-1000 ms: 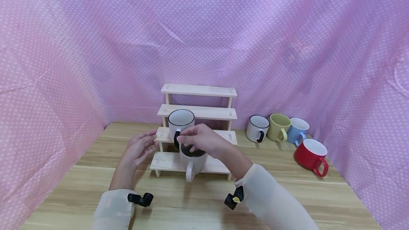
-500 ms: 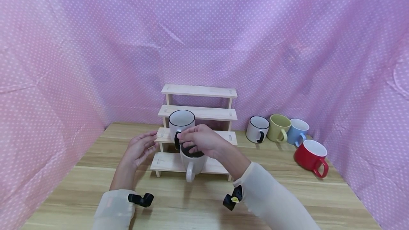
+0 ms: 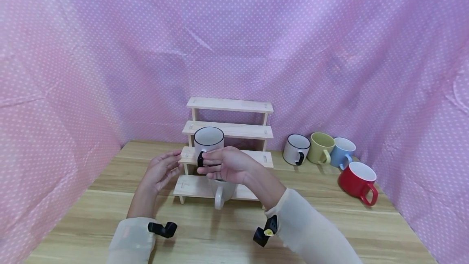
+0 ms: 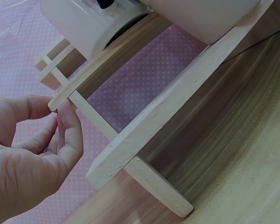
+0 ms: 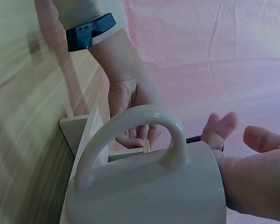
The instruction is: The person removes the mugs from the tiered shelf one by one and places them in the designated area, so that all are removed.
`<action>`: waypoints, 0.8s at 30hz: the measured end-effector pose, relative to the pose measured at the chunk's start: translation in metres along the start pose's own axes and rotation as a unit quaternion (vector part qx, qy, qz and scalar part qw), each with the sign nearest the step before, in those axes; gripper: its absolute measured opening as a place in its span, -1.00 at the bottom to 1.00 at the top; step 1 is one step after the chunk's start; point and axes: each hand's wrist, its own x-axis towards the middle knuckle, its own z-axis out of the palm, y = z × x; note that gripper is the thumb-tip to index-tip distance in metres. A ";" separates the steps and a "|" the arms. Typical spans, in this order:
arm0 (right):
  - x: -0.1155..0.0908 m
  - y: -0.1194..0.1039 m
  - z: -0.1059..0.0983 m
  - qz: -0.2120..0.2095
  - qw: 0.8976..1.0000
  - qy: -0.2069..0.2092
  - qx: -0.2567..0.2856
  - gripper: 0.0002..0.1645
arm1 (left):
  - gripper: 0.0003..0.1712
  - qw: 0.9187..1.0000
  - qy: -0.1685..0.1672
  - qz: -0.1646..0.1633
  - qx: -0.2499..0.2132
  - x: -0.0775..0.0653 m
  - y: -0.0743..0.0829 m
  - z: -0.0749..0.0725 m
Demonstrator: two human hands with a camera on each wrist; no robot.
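Observation:
My left hand [image 3: 161,172] pinches the left end of the second-lowest board of a stepped wooden display stand [image 3: 188,184]; the left wrist view shows thumb and fingertips on that board's edge. On the same board stands a white mug [image 3: 209,137] with a black rim and black handle [image 3: 200,160]. My right hand [image 3: 234,166] is at this handle, its fingertips touching or very near it; in the right wrist view the thumb stands apart from the fingers. Below it, a plain off-white mug [image 5: 144,191] sits on the lowest board, handle facing forward, its opening mostly hidden by my right hand.
Right of the stand, a black-rimmed white mug [image 3: 296,150], a yellow-green mug [image 3: 318,150], a light blue mug [image 3: 340,154] and a red mug [image 3: 353,180] stand on the wooden table [image 3: 205,235]. Pink dotted cloth [image 3: 234,52] hangs behind.
The fingers of my right hand have spread and lowered slightly, covering more of the off-white mug. The black handle has turned a little leftward. My left hand stays in place.

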 end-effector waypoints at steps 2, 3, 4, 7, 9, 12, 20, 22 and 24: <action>0.000 0.000 0.001 -0.003 1.000 -0.001 0.004 -0.92 | -0.82 1.000 -0.004 0.001 0.002 0.000 0.000 0.000; 0.000 0.000 0.001 -0.005 1.000 -0.001 0.006 -0.92 | -0.82 1.000 -0.005 0.001 0.002 0.000 0.000 0.000; 0.000 0.000 0.001 -0.007 1.000 -0.003 0.006 -0.91 | -0.81 1.000 -0.006 0.002 0.003 0.000 0.000 0.000; 0.001 0.001 0.002 -0.013 1.000 -0.010 0.004 -0.87 | -0.81 1.000 -0.009 0.002 0.002 0.000 0.000 0.000; 0.001 0.001 0.001 -0.019 1.000 -0.016 0.001 -0.83 | -0.80 1.000 -0.010 0.002 0.001 0.000 0.000 0.000; 0.002 0.001 0.001 -0.031 0.999 -0.023 -0.002 -0.77 | -0.78 1.000 -0.007 0.000 0.002 0.000 0.001 0.000; 0.005 0.003 0.003 -0.053 0.998 -0.023 0.004 -0.89 | -0.71 1.000 -0.003 -0.002 0.008 0.000 0.001 0.000; 0.006 0.002 0.004 -0.053 0.999 -0.010 0.007 -0.94 | -0.71 1.000 -0.004 -0.002 0.008 0.000 0.001 0.000; 0.007 0.003 0.005 -0.053 0.999 0.006 0.009 -0.88 | -0.72 1.000 -0.005 -0.002 0.006 0.001 0.000 0.000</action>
